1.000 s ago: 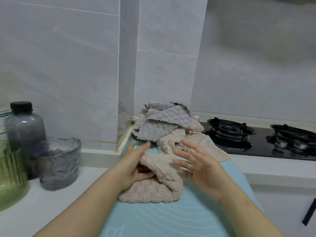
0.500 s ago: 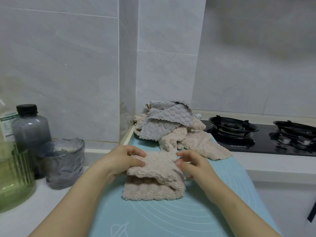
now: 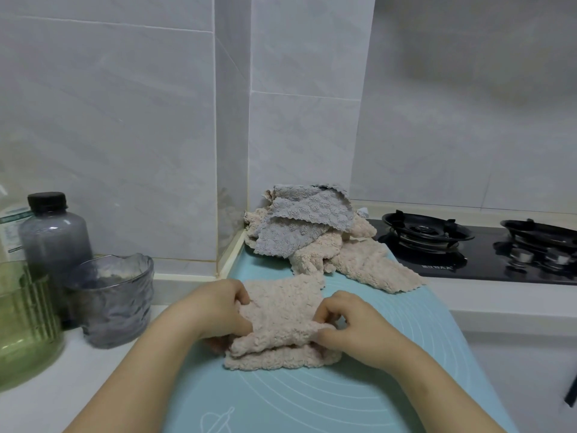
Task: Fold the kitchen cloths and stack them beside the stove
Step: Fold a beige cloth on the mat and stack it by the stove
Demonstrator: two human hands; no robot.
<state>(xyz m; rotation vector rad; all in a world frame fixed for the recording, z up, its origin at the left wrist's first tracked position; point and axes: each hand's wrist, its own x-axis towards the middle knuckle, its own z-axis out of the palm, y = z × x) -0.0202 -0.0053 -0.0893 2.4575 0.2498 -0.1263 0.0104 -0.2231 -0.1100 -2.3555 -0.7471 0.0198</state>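
the beige cloth (image 3: 282, 310) sits half folded on the teal mat (image 3: 359, 385), pinched at both side edges: left hand (image 3: 218, 310) curled on its left edge, right hand (image 3: 346, 323) on its right. unfolded pile (image 3: 312, 235) behind, beside the stove (image 3: 468, 245).

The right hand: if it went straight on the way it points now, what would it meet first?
The beige fluffy cloth the right hand pinches; past that, probably the left hand gripping its other edge, though depth is unclear.
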